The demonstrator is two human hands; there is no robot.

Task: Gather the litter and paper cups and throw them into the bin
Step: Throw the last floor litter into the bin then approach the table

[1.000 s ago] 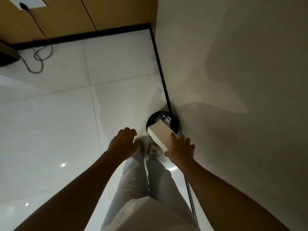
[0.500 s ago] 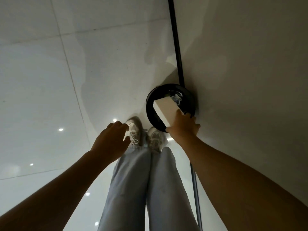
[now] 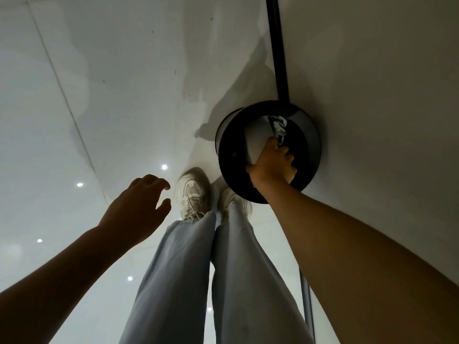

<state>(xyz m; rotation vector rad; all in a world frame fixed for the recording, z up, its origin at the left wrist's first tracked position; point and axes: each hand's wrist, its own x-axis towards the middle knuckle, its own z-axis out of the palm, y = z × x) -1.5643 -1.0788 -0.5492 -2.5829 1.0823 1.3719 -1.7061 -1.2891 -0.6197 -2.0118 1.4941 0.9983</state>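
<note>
Two surfaces fill the view: a pale tiled floor (image 3: 111, 95) on the left and a white wall (image 3: 372, 95) on the right, split by a dark skirting strip (image 3: 278, 50). Against the wall stands a round black bin (image 3: 310, 155). Legs in light trousers (image 3: 198, 269) end in white shoes (image 3: 192, 192) just left of it. Over the bin's mouth, the right hand (image 3: 273, 165) has its fingers curled round a white paper cup (image 3: 255, 142), held inside the rim beside crumpled litter (image 3: 278, 125). Nearer and left, the left hand (image 3: 139, 207) hovers with fingers loosely spread, holding nothing.
</note>
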